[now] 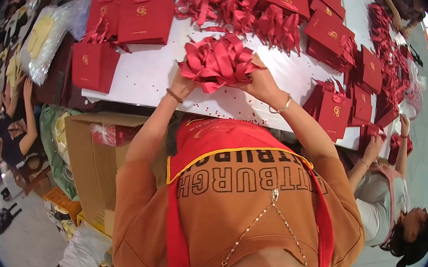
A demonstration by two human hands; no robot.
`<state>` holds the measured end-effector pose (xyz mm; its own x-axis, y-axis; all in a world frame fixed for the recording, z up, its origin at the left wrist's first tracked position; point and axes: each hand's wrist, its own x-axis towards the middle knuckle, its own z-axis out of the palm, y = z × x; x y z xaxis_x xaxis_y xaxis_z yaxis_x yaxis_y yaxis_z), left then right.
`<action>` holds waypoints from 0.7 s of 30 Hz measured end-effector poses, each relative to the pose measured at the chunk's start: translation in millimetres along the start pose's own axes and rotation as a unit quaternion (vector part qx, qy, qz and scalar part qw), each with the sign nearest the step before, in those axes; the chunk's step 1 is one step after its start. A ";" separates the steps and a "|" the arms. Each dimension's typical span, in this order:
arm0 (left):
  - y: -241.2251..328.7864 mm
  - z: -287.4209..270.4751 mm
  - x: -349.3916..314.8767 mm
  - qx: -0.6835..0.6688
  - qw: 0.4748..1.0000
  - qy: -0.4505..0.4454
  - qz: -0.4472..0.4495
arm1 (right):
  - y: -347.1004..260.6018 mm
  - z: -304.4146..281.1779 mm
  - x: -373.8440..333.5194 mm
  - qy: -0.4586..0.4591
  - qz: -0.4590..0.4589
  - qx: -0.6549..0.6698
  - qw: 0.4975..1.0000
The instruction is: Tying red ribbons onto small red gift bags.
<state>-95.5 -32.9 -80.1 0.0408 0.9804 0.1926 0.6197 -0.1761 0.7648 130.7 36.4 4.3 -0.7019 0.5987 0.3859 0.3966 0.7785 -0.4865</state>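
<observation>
The fingers of the left hand [183,84] and of the right hand [263,79] grip a bunch of red ribbons [221,63] from its two sides, though the loops hide most of the left fingertips. The bunch sits between the fingers, above the near part of the white table [144,70]; whether bags lie beneath its loops, I cannot tell. An even, light squeeze from both sides seems best here, since satin probably slips and creases easily; gathering the loops inward should stop stray ends from catching. On the table just nearer the body than the fingers lie small red specks [216,110], best kept out of the folds. Beyond the fingers spreads a large ribbon pile [220,0], so lifting the bunch clear of it would likely avoid tangles. Left of the fingers stands a red bag [93,67], and to their right another red bag [330,33]; keeping the elbows in should spare both from knocks
</observation>
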 end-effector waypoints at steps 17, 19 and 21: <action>56.6 -127.2 2.8 -0.422 0.820 -0.090 -0.374 | -48.1 56.8 33.4 -0.166 0.437 0.730 0.499; -1.1 -116.0 -26.5 -0.361 0.829 -0.138 -0.405 | -55.5 96.5 17.8 -0.213 0.506 0.702 0.453; -27.1 -124.4 -43.8 -0.394 0.812 -0.131 -0.410 | -74.6 100.5 36.5 -0.205 0.492 0.712 0.458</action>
<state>-211.6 -82.0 -32.8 0.0979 0.7632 -0.6387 -0.1672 0.6453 0.7454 16.1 -18.8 -24.1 -0.7655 0.2156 -0.6062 0.0571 -0.9157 -0.3979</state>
